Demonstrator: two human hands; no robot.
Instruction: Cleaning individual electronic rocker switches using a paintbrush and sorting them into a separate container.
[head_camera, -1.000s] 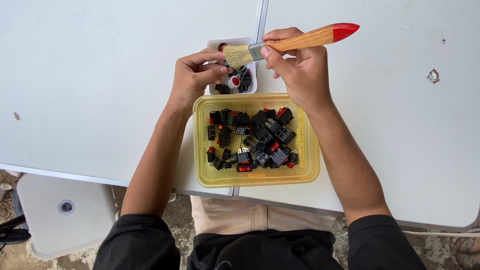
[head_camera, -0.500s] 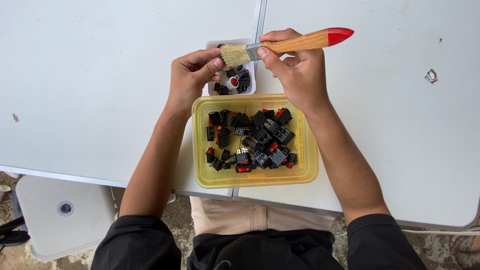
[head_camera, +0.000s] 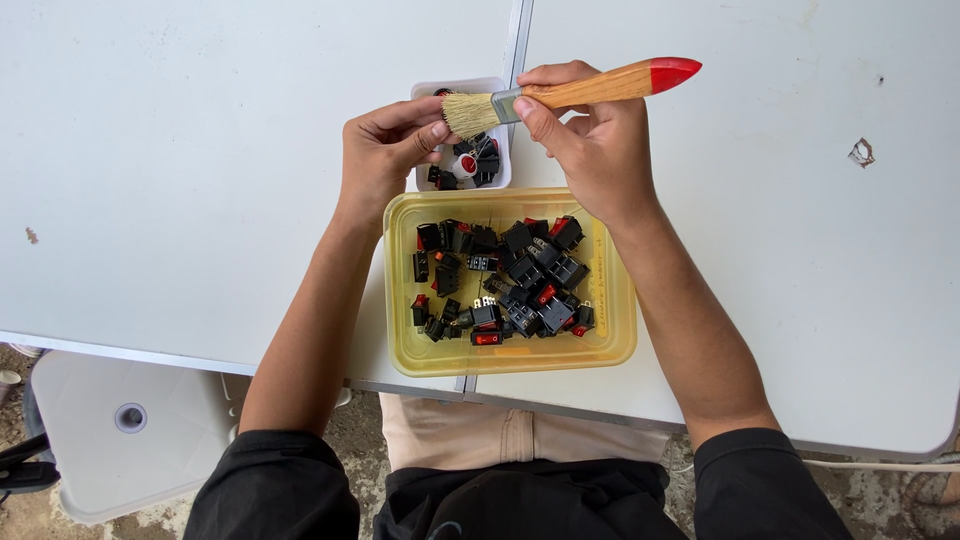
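The right hand (head_camera: 600, 150) grips a wooden paintbrush (head_camera: 570, 95) with a red-tipped handle, fingers clenched around the ferrule and handle, the bristles pointing toward the left hand (head_camera: 385, 150). The left hand's fingers pinch something small against the bristles, probably one of the switches, though it is too hidden to tell. Both hands hover over a small white container (head_camera: 500, 180) of black and red parts, just beyond a yellow tray (head_camera: 615, 330) of rocker switches (head_camera: 500, 280) on the white table (head_camera: 200, 150).
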